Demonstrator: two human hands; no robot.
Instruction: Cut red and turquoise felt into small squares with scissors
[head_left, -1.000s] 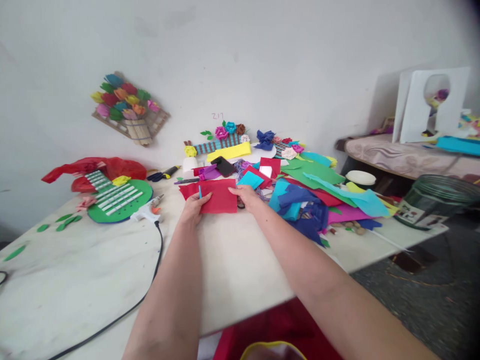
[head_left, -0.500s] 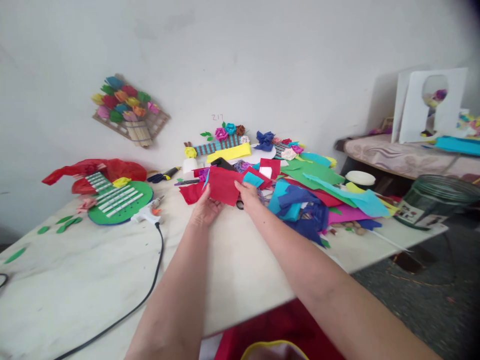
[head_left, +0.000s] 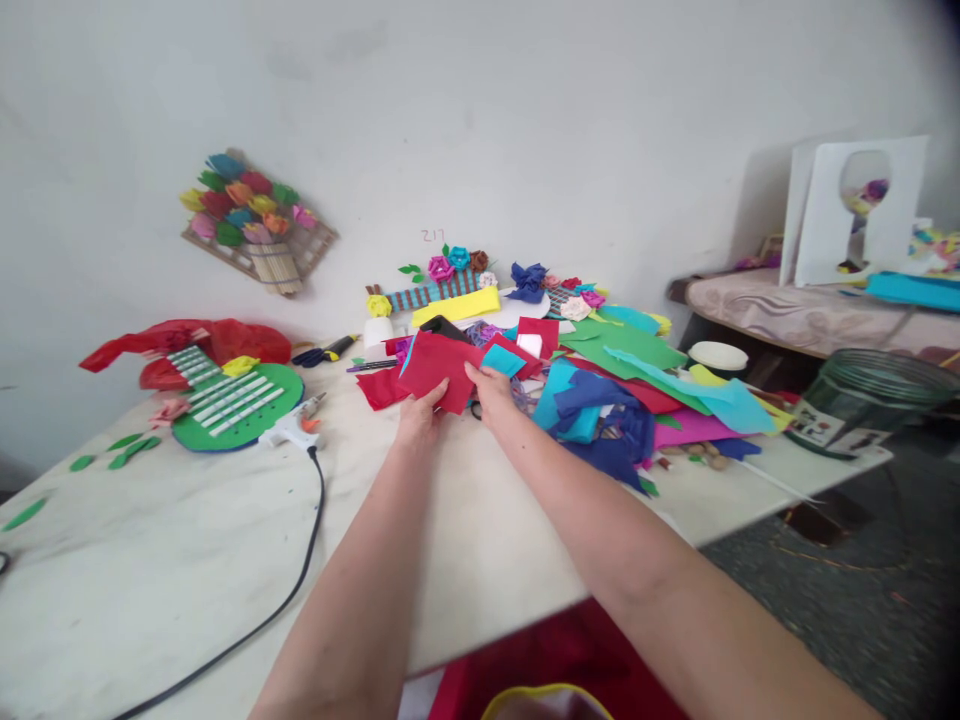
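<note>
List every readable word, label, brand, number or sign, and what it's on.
"217": handwritten in red on the wall; the first character could pass for a "Z".
Jar: dark marks on its white label, too small and blurred to read.
Red paper: no text visible.
Nothing else legible, no brand on the glue gun either.

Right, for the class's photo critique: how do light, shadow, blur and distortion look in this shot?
Head view: soft, fairly even light, with a faint shadow on the wall beside the white card; head view: fine detail is soft around the left hand and red sheet; head view: the glass jar looks stretched, and the top right corner darkens.
</note>
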